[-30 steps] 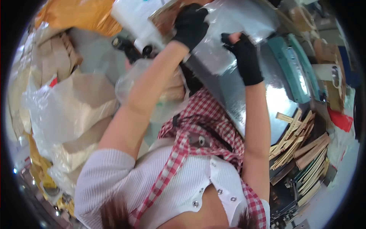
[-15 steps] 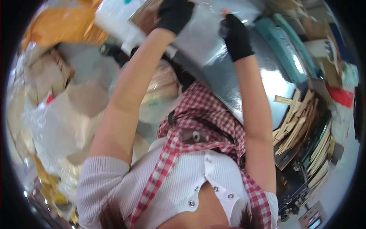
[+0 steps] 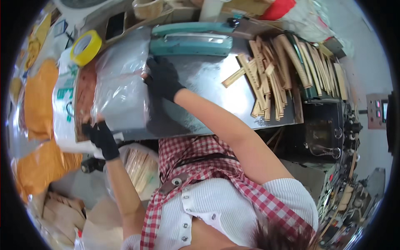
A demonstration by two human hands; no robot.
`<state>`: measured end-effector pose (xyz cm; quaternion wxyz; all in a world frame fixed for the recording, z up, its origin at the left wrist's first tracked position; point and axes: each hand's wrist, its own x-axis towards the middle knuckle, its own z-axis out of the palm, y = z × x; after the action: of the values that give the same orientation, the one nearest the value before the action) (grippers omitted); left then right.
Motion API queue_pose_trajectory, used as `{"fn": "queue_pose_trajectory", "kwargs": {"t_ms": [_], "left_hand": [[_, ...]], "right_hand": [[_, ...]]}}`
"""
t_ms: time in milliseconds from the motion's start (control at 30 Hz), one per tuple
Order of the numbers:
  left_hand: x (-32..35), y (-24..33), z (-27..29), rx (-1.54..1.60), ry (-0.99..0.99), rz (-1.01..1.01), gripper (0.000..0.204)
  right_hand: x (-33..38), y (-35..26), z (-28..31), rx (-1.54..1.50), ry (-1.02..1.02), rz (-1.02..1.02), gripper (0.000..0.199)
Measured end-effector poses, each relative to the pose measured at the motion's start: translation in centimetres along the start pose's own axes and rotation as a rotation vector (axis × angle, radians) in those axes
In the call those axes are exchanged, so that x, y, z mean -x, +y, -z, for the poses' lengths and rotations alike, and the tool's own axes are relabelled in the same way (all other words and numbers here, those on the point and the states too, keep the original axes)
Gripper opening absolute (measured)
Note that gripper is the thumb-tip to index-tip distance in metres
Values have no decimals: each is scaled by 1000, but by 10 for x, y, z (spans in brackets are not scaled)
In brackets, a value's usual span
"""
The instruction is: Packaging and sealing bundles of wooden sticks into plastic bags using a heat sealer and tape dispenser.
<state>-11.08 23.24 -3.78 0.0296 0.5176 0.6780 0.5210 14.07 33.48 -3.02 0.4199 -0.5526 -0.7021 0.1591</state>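
A stack of clear plastic bags (image 3: 123, 79), or one folded sheet of such film, lies over the left part of a dark, shiny tabletop (image 3: 196, 104). My left hand (image 3: 101, 137), in a black fingerless glove, is at the near left corner of the plastic, its bare fingertips closed at the edge. At the right edge my right hand (image 3: 164, 79), gloved the same way, pinches the plastic between thumb and fingers. Beneath the plastic's left side shows a reddish-brown board (image 3: 85, 93). A teal bar-shaped tool (image 3: 191, 45), like a bag sealer, lies just beyond my right hand.
Several thin wooden strips (image 3: 264, 79) are heaped at the table's right, by a row of upright flat pieces (image 3: 318, 68). A yellow tape roll (image 3: 86, 48) and a phone (image 3: 116, 26) sit far left. A bag of wooden pieces (image 3: 139, 166) is below the front edge.
My view has turned, so the table now lies straight across in front. Both hands have come lower and left in the picture, still at the plastic; the right reaches across and the left sits nearer me.
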Motion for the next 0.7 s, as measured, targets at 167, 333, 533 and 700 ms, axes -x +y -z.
{"fn": "queue_pose_trajectory", "kwargs": {"t_ms": [167, 333, 533, 700], "left_hand": [[64, 103, -31, -73, -263, -477, 44], [79, 140, -102, 39, -688, -532, 46], [97, 171, -200, -257, -740, -785, 57], [113, 191, -249, -168, -718, -771, 60]], "right_hand": [[59, 111, 111, 677, 53, 69, 16], [147, 101, 194, 878, -2, -234, 19], [215, 101, 197, 587, 92, -168, 40], [206, 89, 207, 518, 29, -235, 44]]}}
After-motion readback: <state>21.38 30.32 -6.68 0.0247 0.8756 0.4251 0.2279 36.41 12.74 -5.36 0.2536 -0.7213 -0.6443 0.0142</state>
